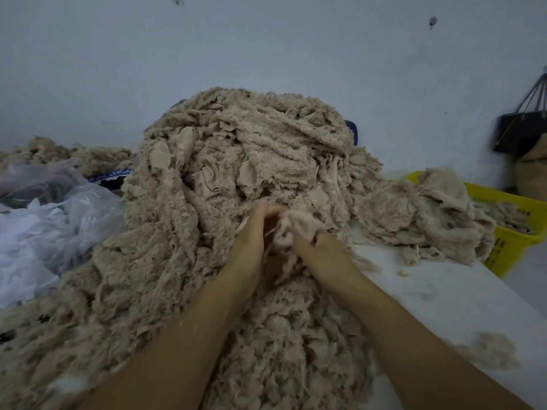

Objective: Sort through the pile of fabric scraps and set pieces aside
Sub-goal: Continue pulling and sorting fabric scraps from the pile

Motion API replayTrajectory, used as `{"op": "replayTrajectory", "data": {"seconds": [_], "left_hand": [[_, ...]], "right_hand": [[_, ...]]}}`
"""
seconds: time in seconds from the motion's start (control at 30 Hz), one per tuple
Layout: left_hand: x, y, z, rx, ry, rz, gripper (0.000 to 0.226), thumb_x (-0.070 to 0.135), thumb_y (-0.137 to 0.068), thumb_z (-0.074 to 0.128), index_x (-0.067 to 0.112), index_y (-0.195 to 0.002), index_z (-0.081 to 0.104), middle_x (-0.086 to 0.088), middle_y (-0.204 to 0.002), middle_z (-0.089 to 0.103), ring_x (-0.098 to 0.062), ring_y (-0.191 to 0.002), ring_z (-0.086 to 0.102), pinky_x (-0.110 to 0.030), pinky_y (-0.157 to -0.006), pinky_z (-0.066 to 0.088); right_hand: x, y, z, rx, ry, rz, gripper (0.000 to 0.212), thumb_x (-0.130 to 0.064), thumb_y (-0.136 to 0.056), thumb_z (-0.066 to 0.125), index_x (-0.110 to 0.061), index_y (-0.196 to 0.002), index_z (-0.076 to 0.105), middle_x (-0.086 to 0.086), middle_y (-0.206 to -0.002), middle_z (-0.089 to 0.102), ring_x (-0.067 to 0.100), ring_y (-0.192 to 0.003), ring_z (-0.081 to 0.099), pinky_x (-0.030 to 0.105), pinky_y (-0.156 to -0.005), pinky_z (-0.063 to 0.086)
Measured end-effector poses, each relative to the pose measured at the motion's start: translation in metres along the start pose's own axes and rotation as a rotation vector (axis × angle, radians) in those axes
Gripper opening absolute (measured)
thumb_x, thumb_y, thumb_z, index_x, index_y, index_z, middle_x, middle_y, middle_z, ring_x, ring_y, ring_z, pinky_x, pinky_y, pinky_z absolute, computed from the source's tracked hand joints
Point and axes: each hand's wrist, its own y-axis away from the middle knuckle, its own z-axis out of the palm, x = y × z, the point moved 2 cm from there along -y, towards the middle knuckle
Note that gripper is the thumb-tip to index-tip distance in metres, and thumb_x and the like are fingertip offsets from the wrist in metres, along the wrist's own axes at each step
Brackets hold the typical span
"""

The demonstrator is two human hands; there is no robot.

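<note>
Beige fleece scraps form the pile [236,161], which covers most of the white table [444,291]; peak at the far end by the wall, long axis running from the near edge away from the viewer. Both hands meet at mid-slope, just above the pile's surface. L hand [251,232]: fingers [268,209] curled inward, pinching the edge of one fleece scrap [296,224]. R hand [313,247]: fingers buried under that scrap, so their state can't be told. The scrap is lifted slightly off the pile, prob. to separate it from its neighbours before moving it. It's bunched into a wad, so no clear long axis; the bulk trends from L fingers across to the R wrist, pile side up. A smaller heap [414,214] lies to the right, spilling over a yellow basket [509,235], apparently the set-aside spot, within R-arm reach. Clear plastic bags [59,226] sit at left, touching the pile.
</note>
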Motion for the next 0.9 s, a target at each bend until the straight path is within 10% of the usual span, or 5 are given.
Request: {"op": "replayTrajectory", "data": {"seconds": [0.17, 0.43, 0.7, 0.8, 0.9], "left_hand": [[-0.003, -0.002, -0.024, 0.221, -0.35, 0.169, 0.019, 0.044, -0.096, 0.05, 0.035, -0.094, 0.066, 0.018, -0.104, 0.068, 0.001, -0.098, 0.062, -0.019, -0.076, 0.044], [-0.01, -0.009, -0.039, 0.25, -1.086, -0.03, 0.051, 0.039, -0.097, 0.055, 0.021, -0.144, 0.046, -0.007, -0.146, 0.046, -0.029, -0.137, 0.035, -0.046, -0.112, 0.034], [-0.004, -0.008, -0.041, 0.467, -0.56, 0.144, 0.017, 0.029, -0.105, 0.046, 0.022, -0.109, 0.062, 0.001, -0.104, 0.06, -0.024, -0.099, 0.055, -0.036, -0.086, 0.046], [-0.004, -0.009, -0.05, 0.578, -0.55, 0.161, 0.019, 0.022, -0.103, 0.047, 0.015, -0.117, 0.056, -0.008, -0.128, 0.051, -0.029, -0.116, 0.052, -0.047, -0.098, 0.048], [0.003, -0.002, -0.039, 0.485, -0.694, 0.414, 0.016, 0.023, -0.101, 0.047, 0.021, -0.113, 0.057, 0.0, -0.119, 0.051, -0.017, -0.105, 0.055, -0.03, -0.084, 0.048]], "right_hand": [[0.003, -0.014, -0.05, 0.354, -0.962, 0.022, 0.069, -0.063, -0.081, 0.055, -0.017, -0.132, 0.053, 0.003, -0.116, 0.064, 0.014, -0.091, 0.073, 0.025, -0.072, 0.056], [0.028, -0.017, -0.024, 0.317, -0.154, 0.217, 0.017, -0.035, -0.098, 0.054, -0.023, -0.094, 0.066, -0.006, -0.071, 0.072, 0.015, -0.073, 0.067, 0.039, -0.079, 0.056], [0.03, -0.019, -0.012, 0.113, 0.524, 0.038, 0.051, -0.036, -0.101, 0.051, -0.018, -0.147, 0.041, 0.003, -0.14, 0.053, 0.022, -0.123, 0.054, 0.037, -0.102, 0.044], [0.032, -0.02, -0.005, 0.068, 0.75, 0.021, 0.036, -0.034, -0.101, 0.049, -0.015, -0.131, 0.057, 0.006, -0.118, 0.06, 0.023, -0.105, 0.057, 0.033, -0.085, 0.046], [0.032, -0.017, -0.005, 0.11, 0.643, -0.038, 0.019, -0.03, -0.101, 0.05, -0.015, -0.092, 0.057, 0.001, -0.083, 0.055, 0.018, -0.075, 0.052, 0.031, -0.063, 0.041]]}}
